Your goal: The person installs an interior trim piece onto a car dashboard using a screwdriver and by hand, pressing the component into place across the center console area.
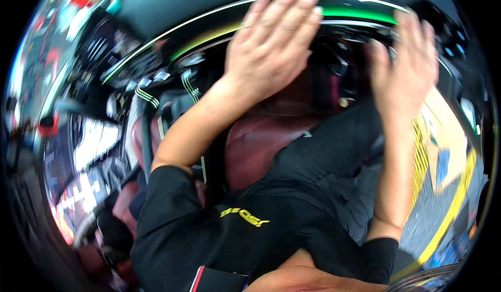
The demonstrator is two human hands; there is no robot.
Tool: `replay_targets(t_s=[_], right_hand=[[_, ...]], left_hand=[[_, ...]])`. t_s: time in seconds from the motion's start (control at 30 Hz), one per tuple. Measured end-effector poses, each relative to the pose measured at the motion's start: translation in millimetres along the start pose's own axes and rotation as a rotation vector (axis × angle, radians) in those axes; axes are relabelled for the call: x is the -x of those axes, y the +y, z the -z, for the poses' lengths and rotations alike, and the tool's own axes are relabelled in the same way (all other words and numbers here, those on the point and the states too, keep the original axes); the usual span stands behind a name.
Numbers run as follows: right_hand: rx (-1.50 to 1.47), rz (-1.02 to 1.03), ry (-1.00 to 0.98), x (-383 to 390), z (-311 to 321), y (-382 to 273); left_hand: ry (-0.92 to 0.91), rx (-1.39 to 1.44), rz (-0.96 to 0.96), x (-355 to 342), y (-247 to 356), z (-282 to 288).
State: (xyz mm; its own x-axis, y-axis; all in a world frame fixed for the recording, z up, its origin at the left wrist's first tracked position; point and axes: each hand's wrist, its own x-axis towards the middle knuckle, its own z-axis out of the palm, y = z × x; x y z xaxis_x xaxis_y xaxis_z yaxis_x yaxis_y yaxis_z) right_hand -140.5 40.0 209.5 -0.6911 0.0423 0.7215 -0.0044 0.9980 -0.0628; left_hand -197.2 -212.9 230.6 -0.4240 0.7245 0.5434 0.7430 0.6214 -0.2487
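Note:
Both arms reach forward to a dark dashboard (209, 5) with a curved trim strip (355, 14) that glows green. My left hand (271, 44) lies palm down over the trim near its middle, fingers stretched out and holding nothing. Its fingertips reach the bright upper line of the strip; whether they press on it I cannot tell. Toward the right end of the trim is my right hand (404, 70), slightly blurred, with its fingers extended and the thumb apart. Nothing shows in it.
I am in a car with a dark red seat (255, 146) beside my black-trousered leg (329, 140). On the right, beyond the opening, lie tan sheet material (449, 135) and a grey floor with a yellow line (449, 213). A steering wheel or similar dark part (99, 104) stands left.

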Motion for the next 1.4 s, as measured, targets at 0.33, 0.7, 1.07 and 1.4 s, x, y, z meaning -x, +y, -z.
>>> replay_targets(t_s=[0.33, 0.7, 1.07, 1.4], right_hand=[[-0.135, 0.188, -0.067, 45, 18, -47], [-0.440, 0.476, 0.119, -31, -19, -214], [-0.423, 0.639, 0.245, -80, -51, -255], [-0.330, 0.744, 0.202, -101, -41, -280]], left_hand=[[0.163, -0.224, 0.328, 170, -97, 52], [0.218, -0.303, 0.391, 212, -161, 55], [0.304, -0.243, 0.303, 228, -207, 62], [0.386, -0.340, 0.287, 263, -268, 87]])
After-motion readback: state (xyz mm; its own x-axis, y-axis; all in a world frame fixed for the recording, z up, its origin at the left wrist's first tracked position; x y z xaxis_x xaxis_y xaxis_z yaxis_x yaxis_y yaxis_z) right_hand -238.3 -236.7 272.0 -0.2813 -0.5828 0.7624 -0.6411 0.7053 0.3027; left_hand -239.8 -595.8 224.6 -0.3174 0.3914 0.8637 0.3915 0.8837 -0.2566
